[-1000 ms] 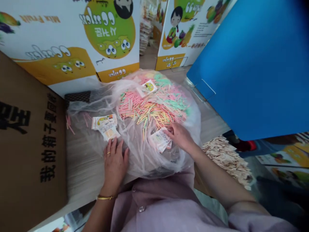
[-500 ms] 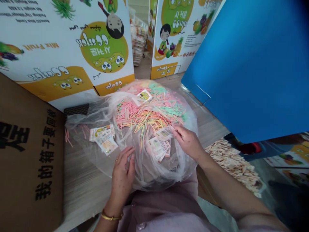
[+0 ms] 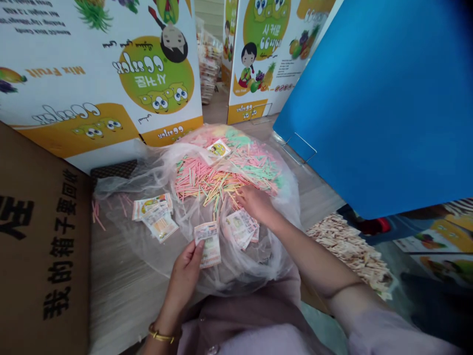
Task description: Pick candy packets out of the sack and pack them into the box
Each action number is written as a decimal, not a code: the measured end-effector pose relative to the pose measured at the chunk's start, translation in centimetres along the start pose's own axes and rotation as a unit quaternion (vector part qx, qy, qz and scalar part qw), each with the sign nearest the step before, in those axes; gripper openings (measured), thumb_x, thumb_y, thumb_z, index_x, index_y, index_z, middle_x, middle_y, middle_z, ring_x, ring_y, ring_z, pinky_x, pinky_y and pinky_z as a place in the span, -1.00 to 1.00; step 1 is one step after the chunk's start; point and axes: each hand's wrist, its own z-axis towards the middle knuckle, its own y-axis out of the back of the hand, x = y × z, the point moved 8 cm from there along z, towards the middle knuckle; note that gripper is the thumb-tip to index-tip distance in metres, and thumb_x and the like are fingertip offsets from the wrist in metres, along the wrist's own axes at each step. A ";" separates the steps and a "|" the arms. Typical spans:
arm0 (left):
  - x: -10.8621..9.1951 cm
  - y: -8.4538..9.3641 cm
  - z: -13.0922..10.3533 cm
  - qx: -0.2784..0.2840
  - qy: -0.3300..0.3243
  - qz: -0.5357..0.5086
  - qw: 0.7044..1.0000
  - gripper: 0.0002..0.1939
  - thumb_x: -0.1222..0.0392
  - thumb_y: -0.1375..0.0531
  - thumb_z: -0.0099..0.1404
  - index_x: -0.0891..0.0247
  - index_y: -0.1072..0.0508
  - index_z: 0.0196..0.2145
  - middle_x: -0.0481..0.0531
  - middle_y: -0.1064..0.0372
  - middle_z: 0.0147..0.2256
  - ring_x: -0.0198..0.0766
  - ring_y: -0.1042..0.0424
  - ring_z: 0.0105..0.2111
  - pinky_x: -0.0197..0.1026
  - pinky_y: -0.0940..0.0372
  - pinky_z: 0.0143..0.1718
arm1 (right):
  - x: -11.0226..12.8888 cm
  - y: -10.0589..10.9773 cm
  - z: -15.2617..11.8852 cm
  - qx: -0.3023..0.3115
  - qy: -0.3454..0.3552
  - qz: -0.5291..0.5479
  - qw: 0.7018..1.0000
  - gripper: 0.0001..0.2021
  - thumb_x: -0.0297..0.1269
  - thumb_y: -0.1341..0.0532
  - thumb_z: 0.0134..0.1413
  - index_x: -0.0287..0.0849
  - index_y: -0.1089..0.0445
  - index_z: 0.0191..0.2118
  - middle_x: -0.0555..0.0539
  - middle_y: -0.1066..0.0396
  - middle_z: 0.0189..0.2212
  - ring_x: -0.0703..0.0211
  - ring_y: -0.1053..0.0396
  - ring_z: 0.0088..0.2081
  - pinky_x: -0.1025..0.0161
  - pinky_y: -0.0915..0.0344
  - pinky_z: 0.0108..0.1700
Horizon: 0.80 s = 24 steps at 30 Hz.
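Observation:
A small printed packet (image 3: 210, 249) is pinched between the thumb and fingers of my left hand (image 3: 187, 266), over the front of a clear plastic bag (image 3: 155, 261). My right hand (image 3: 256, 203) reaches into the pile of thin pink, yellow and green sticks (image 3: 195, 176); its fingers are bent at the sticks, and what they hold, if anything, is hidden. Several packets (image 3: 240, 228) lie just below my right hand. More packets (image 3: 158, 219) rest on the left part of the bag, and a single one (image 3: 219, 149) lies on top of the sticks.
Printed cartons (image 3: 103, 88) (image 3: 266, 64) stand behind the bag. At the left is a brown box (image 3: 44, 236). A blue panel (image 3: 380, 108) with a wire loop (image 3: 301, 149) rises at the right, above a heap of small pale packets (image 3: 347, 246).
A packet that was in my right hand is now in my left hand, whose fingers have closed on it. My right hand has moved left and onto the sticks.

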 end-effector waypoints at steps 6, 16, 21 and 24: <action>2.2 0.8 0.5 -0.021 0.037 -0.025 0.999 -0.50 -0.14 -0.33 0.21 0.25 -0.54 -0.03 0.09 -0.61 -0.17 -0.13 -0.56 -0.31 -0.20 -0.44 -0.40 | 0.3 -2.0 4.4 0.064 -0.030 -0.068 0.995 -0.73 -0.25 -0.18 0.27 -0.36 -0.48 -0.09 -0.42 -0.53 -0.16 -0.13 -0.51 -0.12 0.14 -0.31 -0.17; 2.0 1.3 0.7 -0.028 0.051 -0.034 0.998 -0.50 -0.19 -0.37 0.13 0.28 -0.60 -0.16 0.02 -0.57 -0.37 -0.27 -0.41 -0.52 -0.28 -0.34 -0.61 | 1.0 1.5 4.2 -0.057 0.227 0.001 0.972 -0.75 -0.28 -0.08 0.38 -0.23 -0.49 -0.19 -0.18 -0.46 -0.15 0.08 -0.34 -0.08 0.19 -0.19 0.01; 2.4 1.6 0.9 -0.063 0.075 -0.106 0.990 -0.64 -0.01 -0.41 0.15 0.25 -0.61 -0.17 0.07 -0.61 -0.17 -0.20 -0.55 -0.27 -0.22 -0.50 -0.35 | 7.4 -1.6 3.3 -0.016 0.416 -0.122 0.901 -0.67 -0.32 0.05 0.44 -0.24 -0.46 -0.06 -0.23 -0.47 -0.15 -0.02 -0.29 -0.03 0.06 -0.14 0.10; 2.3 1.8 0.8 -0.074 0.066 -0.156 0.983 -0.73 0.04 -0.36 0.22 0.25 -0.61 -0.19 0.07 -0.60 -0.10 -0.20 -0.56 -0.15 -0.16 -0.50 -0.09 | 9.4 -3.7 3.3 -0.014 0.457 -0.175 0.872 -0.69 -0.43 0.01 0.38 -0.29 -0.40 0.07 -0.29 -0.43 0.00 -0.05 -0.27 0.05 0.04 -0.14 0.12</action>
